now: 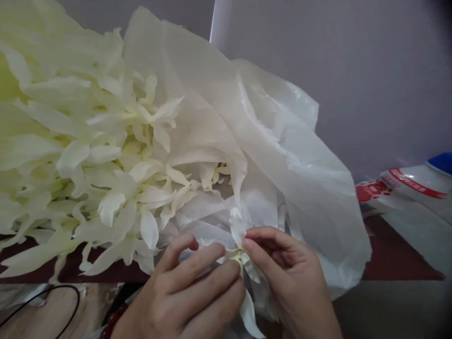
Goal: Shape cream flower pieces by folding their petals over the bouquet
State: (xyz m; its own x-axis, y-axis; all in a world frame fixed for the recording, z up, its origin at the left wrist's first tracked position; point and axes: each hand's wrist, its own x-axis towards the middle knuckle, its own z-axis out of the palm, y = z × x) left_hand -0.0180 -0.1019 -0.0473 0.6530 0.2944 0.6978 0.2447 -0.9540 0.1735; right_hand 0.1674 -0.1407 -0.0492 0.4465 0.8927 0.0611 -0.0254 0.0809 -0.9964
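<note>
Near the lower middle, a single white flower (pixel 237 227) with long, slender petals is between my two hands. My left hand (pixel 192 294) curls its fingers behind and around the centre of the flower, and its thumb is hidden. From the other side, my right hand (pixel 287 273) pinches a petal close to the centre with thumb and forefinger. One petal points up and another hangs down below the fingers. To the left lies a big heap of similar cream-white flowers (pixel 116 155), some with yellowish centres. A crumpled translucent plastic bag (pixel 303 174) stands open behind my hands.
More flowers (pixel 221 172) show inside the bag's mouth. A dark red surface (pixel 395 254) lies under the heap and bag. At the right is a white package (pixel 413 183) with red print and a blue end. A black cord (pixel 76 301) loops at the lower left. A pale wall rises behind.
</note>
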